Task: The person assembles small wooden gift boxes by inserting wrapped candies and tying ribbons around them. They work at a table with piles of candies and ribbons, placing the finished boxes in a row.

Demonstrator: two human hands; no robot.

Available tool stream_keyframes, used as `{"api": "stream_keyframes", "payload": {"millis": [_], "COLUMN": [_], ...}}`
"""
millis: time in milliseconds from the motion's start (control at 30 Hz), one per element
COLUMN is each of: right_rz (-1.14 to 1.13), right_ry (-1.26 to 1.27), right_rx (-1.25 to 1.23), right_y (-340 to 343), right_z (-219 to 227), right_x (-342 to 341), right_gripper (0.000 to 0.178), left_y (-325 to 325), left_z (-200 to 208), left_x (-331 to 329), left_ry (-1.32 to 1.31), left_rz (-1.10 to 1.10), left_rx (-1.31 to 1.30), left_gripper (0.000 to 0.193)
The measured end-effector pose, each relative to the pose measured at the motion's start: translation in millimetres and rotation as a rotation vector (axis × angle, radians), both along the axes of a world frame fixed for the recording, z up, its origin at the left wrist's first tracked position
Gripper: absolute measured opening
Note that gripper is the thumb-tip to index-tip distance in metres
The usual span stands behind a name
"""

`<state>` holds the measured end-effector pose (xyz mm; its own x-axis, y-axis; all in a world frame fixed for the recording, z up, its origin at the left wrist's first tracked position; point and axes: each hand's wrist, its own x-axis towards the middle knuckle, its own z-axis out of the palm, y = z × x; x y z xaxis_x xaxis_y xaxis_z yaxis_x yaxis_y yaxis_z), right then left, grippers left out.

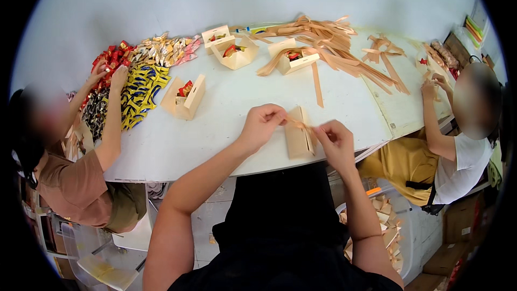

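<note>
A small cream paper gift box (297, 141) stands closed on the white table just in front of me. Across its top runs a peach ribbon (300, 125), gathered at the middle. My left hand (264, 125) pinches the ribbon at the box's left side. On the other side my right hand (336, 143) has its fingers pressed together on the ribbon's other end. Beyond my hands, an open cream box (294, 67) holds small wrapped sweets, with loose ribbon lying beside it.
More open boxes (235, 59) with sweets stand further back, and another box (184, 103) is at left. Peach ribbons (323, 35) lie heaped behind. Piles of wrapped sweets (142, 89) cover the far left, where a co-worker reaches in. Another person works at right. A bin (389, 226) of boxes sits below.
</note>
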<state>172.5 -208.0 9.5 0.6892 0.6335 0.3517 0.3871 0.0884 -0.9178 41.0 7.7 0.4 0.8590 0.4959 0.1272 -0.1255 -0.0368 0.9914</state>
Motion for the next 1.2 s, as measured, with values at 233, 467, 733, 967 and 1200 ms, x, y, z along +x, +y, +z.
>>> {"api": "stream_keyframes", "payload": {"millis": [233, 467, 733, 967, 1200], "right_rz": [0.281, 0.278, 0.397, 0.188, -0.177], "right_ry": [-0.472, -0.436, -0.517, -0.853, -0.595], "right_rx": [-0.520, -0.853, -0.477, -0.331, -0.475], "right_y": [-203.2, -294.1, -106.0, 186.3, 402.9], "right_z": [104.4, 174.1, 167.7, 143.2, 35.2], "right_x": [3.1, -8.6, 5.2, 28.4, 169.8], "right_gripper": [0.008, 0.034, 0.033, 0.025, 0.041], "left_y": [-10.5, 3.1, 45.6, 76.2, 71.9], "left_z": [-18.3, -14.1, -13.5, -16.1, -5.0], "left_x": [-2.4, 2.3, -3.8, -11.2, 1.8], "left_ry": [-0.013, 0.006, -0.160, -0.170, -0.162], "left_rz": [-0.159, -0.222, 0.111, 0.322, 0.397], "left_rx": [0.049, -0.046, 0.061, -0.121, -0.060], "left_gripper": [0.020, 0.029, 0.040, 0.041, 0.040]}}
